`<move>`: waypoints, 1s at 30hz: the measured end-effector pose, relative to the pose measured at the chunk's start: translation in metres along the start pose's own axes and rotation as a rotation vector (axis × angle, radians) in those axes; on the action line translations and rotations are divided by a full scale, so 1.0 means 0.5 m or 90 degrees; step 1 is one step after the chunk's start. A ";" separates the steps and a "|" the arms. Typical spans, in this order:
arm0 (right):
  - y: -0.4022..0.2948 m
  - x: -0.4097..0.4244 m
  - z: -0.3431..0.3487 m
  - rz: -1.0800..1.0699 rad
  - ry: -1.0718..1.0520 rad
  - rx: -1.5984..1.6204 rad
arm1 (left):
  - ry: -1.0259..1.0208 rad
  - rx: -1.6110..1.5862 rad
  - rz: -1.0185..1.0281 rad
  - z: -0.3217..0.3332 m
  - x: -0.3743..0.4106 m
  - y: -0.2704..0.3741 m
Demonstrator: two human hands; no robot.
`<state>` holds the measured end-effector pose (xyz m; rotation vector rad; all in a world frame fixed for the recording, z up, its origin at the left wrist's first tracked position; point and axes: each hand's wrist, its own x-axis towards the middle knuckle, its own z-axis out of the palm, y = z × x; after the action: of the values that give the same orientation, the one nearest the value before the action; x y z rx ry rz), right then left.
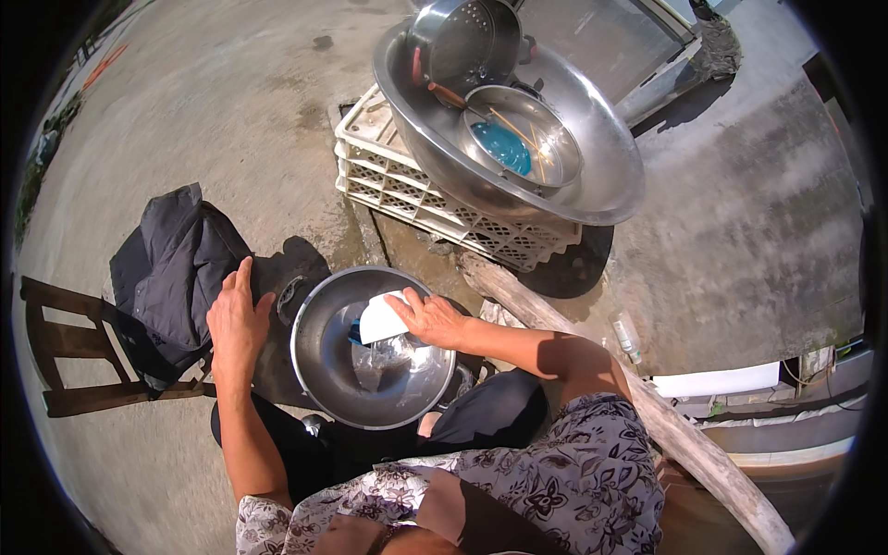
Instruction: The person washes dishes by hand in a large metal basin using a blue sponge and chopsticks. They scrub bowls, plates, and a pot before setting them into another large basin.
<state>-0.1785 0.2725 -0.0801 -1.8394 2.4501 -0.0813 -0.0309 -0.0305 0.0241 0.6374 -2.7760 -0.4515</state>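
My right hand [431, 318] grips a white bowl [383, 320], tilted over a round metal pot [312, 378] in front of my knees. Water lies in the pot, and something blue, partly hidden behind the bowl, shows at the bowl's left. My left hand [238, 312] is raised to the left of the pot, its fingers apart and nothing in it. It is nearest to a dark jacket [173, 270] draped over a wooden chair [73, 340].
A large metal basin [610, 166] rests on white plastic crates [416, 198] ahead. It holds a perforated metal pot [472, 41] and a smaller pan [569, 149] with chopsticks and a blue object. A log [666, 416] runs along my right, near a plastic bottle [624, 334].
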 end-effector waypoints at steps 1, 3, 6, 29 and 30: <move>0.006 -0.003 -0.008 -0.033 0.060 -0.061 | -0.007 -0.002 0.001 0.006 0.005 0.001; 0.022 -0.008 -0.050 -0.089 0.173 -0.102 | -0.010 -0.007 0.001 0.019 0.015 0.001; 0.032 -0.015 -0.168 -0.127 0.285 -0.073 | -0.003 -0.003 0.004 0.039 0.028 -0.013; 0.826 0.015 -0.324 0.796 0.061 -0.357 | -0.049 0.065 -0.073 0.089 0.083 -0.016; 0.844 0.037 -0.328 0.810 0.038 -0.341 | -0.051 0.067 -0.072 0.093 0.088 -0.018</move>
<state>-0.6026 0.3720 0.0452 -0.0071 3.3347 0.6260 -0.0804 -0.0471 -0.0141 0.8209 -2.8649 -0.3624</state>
